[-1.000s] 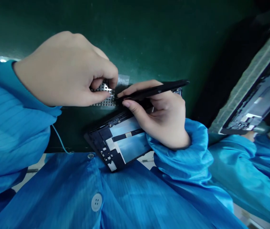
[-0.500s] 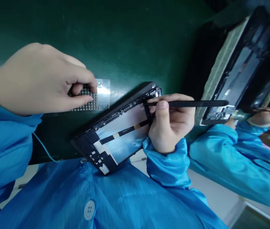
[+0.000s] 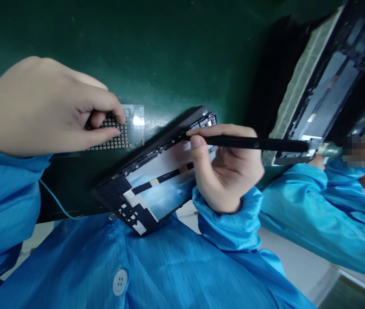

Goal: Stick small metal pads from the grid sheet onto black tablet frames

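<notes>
My left hand [image 3: 47, 107] pinches the edge of a black perforated mesh sheet [image 3: 107, 135], which is stuck to the mat with clear tape [image 3: 135, 124]. My right hand [image 3: 226, 167] grips black tweezers [image 3: 253, 143], with their tips at the upper edge of a black device frame [image 3: 114, 193]. This frame lies tilted just below the mesh and holds pale foil panels crossed by a dark strip. My right fingers cover part of its right end.
A dark green mat [image 3: 176, 56] fills the upper middle. At the right, a co-worker's blue sleeve [image 3: 301, 206] lies near a second device frame [image 3: 324, 90] on a pale foam pad. A thin blue cord [image 3: 56, 205] runs from my left sleeve. My blue smock [image 3: 73, 262] fills the bottom.
My right hand has turned, and the tweezers have swung from the mesh to lie level with their tips at the frame's upper edge. The view has shifted, and the left hand stays at the mesh.
</notes>
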`<state>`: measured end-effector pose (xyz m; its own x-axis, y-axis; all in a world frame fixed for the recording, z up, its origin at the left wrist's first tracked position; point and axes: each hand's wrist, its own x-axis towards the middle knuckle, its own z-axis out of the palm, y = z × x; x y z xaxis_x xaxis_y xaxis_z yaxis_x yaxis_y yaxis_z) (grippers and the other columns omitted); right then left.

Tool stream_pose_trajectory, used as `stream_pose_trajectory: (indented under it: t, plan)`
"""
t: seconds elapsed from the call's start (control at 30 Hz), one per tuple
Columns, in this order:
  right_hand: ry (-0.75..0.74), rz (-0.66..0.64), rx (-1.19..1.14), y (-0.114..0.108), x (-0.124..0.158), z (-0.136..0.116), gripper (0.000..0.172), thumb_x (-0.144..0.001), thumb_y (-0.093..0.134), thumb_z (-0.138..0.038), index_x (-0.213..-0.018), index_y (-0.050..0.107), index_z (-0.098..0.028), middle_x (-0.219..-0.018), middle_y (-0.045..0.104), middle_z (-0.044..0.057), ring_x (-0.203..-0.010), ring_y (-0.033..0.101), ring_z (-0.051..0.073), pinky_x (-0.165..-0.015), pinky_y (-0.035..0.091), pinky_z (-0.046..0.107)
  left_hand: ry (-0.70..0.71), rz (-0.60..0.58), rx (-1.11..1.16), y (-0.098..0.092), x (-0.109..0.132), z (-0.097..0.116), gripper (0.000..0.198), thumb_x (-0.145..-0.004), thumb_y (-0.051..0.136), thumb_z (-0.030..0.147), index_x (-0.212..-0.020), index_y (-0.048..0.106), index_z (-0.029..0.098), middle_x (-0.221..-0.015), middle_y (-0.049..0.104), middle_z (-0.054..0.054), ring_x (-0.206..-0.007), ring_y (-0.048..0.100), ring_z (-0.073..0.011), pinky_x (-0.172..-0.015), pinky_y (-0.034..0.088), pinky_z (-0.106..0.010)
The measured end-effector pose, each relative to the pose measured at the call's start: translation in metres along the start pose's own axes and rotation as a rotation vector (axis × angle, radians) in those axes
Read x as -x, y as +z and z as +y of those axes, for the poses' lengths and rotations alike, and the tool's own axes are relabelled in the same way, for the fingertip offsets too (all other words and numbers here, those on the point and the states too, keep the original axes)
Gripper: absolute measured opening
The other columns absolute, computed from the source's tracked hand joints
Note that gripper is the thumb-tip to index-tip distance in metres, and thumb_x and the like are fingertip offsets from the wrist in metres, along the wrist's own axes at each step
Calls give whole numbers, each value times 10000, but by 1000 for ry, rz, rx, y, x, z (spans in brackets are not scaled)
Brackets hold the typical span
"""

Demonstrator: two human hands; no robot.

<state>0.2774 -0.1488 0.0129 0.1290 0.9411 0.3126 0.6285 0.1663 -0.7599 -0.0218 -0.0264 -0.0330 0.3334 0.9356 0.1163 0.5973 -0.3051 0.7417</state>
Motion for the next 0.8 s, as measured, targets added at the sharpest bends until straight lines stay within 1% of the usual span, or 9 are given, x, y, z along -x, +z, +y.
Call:
stream_pose_trajectory:
  t: [0.1, 0.2, 0.33, 0.4, 0.5, 0.57, 0.63, 0.7, 0.8]
  plan:
    - [6, -140, -77, 3, -18, -16, 132, -1093, 759, -226, -1202, 769, -301, -1131, 828, 17, -1071, 835, 245, -1008, 686, 466, -87, 101, 16, 23, 20, 11, 929, -1093, 17, 602, -1471, 685, 78, -1483, 659, -81, -1646, 495, -487, -1142, 517, -753]
    - [-84, -387, -102, 16, -37, -19, 89, -1071, 799, -250, -1154, 788, -282, -1125, 865, 16, -1093, 841, 254, -1032, 686, 466, -133, 148, 2, 38, 22, -3, 990, -1064, -54, 599, -1346, 709, 35, -1440, 644, -83, -1634, 503, -490, -1091, 530, -735]
    - [-117, -534, -52, 30, -46, -14, 80, -1060, 807, -214, -1129, 810, -254, -1153, 895, 32, -1104, 852, 263, -1046, 670, 467, 28, -173, -22, 25, -5, -57, 1006, -1025, 71, 767, -968, 752, 29, -1083, 695, -4, -1427, 718, -437, -1056, 508, -783]
    - [-104, -524, -67, 31, -44, -13, 88, -1056, 808, -196, -1134, 812, -236, -1163, 899, 44, -1113, 861, 268, -1049, 668, 469, -17, -216, 119, 13, -20, -65, 1017, -1003, 82, 805, -831, 723, 34, -948, 681, 19, -1268, 806, -410, -1019, 497, -830]
    - [-105, -509, -86, 29, -42, -15, 85, -1052, 812, -174, -1135, 805, -190, -1171, 899, 69, -1132, 865, 271, -1067, 659, 486, -59, -267, 210, -1, -34, -28, 971, -994, 248, 863, -748, 698, 39, -861, 675, 40, -1148, 846, -400, -1018, 470, -890]
    - [-121, -536, -50, 29, -44, -16, 74, -1063, 795, -167, -1134, 800, -186, -1177, 899, 75, -1128, 861, 270, -1057, 653, 498, 27, -468, 81, -6, -38, 11, 820, -934, 559, 845, -772, 732, 60, -808, 657, 58, -1294, 794, -452, -1107, 399, -931]
    - [-139, -565, -16, 30, -46, -17, 53, -1074, 780, -183, -1119, 797, -203, -1170, 896, 68, -1113, 854, 271, -1042, 651, 510, -7, -489, 74, -9, -41, 40, 671, -884, 736, 730, -732, 745, 77, -710, 602, 76, -1348, 755, -506, -1127, 251, -1004]
    - [-89, -579, -73, 29, -49, -16, 24, -1079, 786, -238, -1100, 794, -231, -1147, 889, 45, -1097, 852, 267, -1040, 662, 507, -5, -489, 56, -12, -43, 49, 657, -898, 710, 721, -772, 776, 80, -700, 578, 77, -1360, 745, -512, -1094, 185, -1041]
    - [117, -426, -392, 18, -45, -14, 84, -1082, 802, -361, -1095, 792, -279, -1075, 879, -7, -1003, 858, 226, -974, 708, 437, 134, -528, -14, -17, -44, 42, 657, -930, 637, 726, -998, 853, 110, -816, 638, 41, -1257, 795, -432, -1071, 362, -991]
